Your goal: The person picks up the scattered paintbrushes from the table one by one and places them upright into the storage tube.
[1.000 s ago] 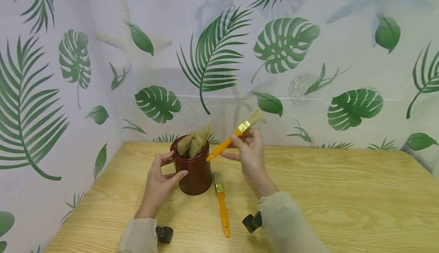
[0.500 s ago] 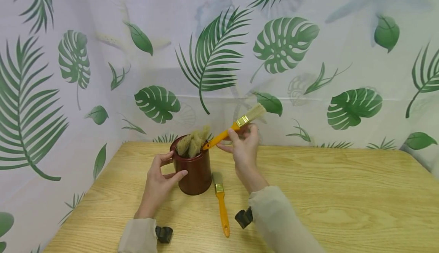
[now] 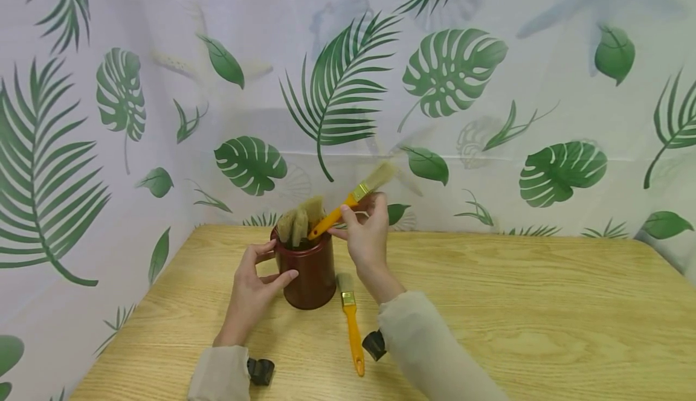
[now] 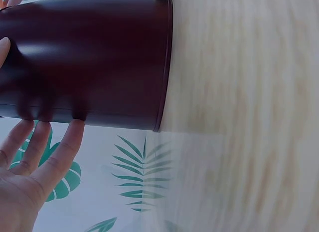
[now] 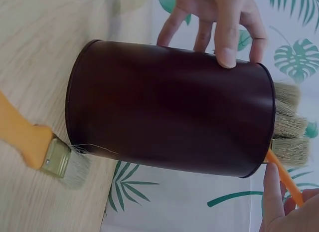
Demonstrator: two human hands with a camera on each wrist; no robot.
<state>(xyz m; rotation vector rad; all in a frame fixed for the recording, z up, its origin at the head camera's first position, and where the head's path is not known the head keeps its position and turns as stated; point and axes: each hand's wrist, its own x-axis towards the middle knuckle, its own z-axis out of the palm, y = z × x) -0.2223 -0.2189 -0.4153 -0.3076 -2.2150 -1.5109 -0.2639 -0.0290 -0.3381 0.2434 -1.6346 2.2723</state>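
Note:
A dark red cylindrical can (image 3: 307, 280) stands upright on the table, with several brushes (image 3: 293, 227) in it, bristles up. My left hand (image 3: 251, 289) steadies the can from the left, thumb on its front and fingers round the far side, as the left wrist view shows too. Pinched in my right hand (image 3: 371, 238) is a paintbrush (image 3: 361, 191) with an orange handle, gold ferrule and pale bristles. It slants, bristles up to the right, and its handle end reaches in over the can's rim beside the other brushes. How deep the handle end goes is hidden.
Another orange-handled paintbrush (image 3: 354, 334) lies on the wooden table (image 3: 544, 310) just right of the can, bristles toward the back. A white curtain (image 3: 348, 105) printed with green leaves hangs behind the table and along its left.
My right hand has moved left with the paintbrush, bringing its handle end from outside the can to over the opening. Brushes in the can have shifted slightly. My left hand stays put.

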